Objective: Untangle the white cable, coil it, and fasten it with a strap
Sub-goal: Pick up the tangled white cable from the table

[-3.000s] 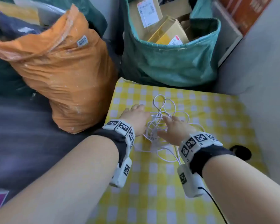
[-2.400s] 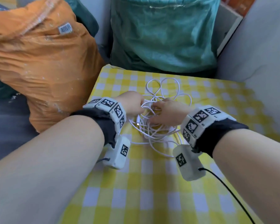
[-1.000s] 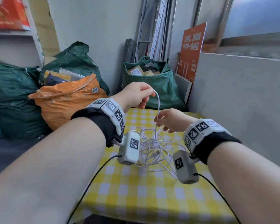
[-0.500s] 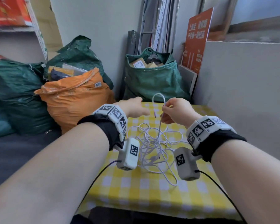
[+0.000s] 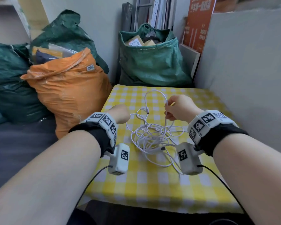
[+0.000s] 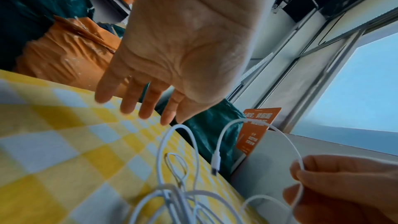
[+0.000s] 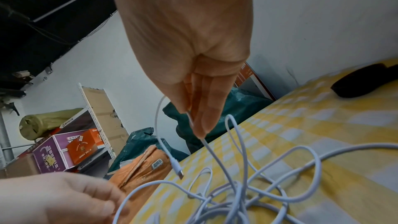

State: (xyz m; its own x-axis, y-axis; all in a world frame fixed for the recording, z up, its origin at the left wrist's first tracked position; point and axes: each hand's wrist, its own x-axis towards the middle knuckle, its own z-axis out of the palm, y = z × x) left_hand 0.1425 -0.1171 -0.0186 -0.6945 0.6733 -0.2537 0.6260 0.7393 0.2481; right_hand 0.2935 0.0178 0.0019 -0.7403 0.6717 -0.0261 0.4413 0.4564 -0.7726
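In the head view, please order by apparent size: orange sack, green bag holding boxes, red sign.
1. orange sack and green bag: look alike in size; the sack is nearer, so no ranking.
2. red sign: smallest, partly cut off.

Nothing here I can really read tbh. The orange sign [image 5: 198,21] by the wall has white Chinese lettering, too blurry to make out. Orange sack [image 5: 66,88] has a barcode sticker [image 5: 90,67], digits unreadable.

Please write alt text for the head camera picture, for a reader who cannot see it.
The right hand pinches a strand of a tangled white cable above a yellow checked table. The left hand hovers beside it, open.
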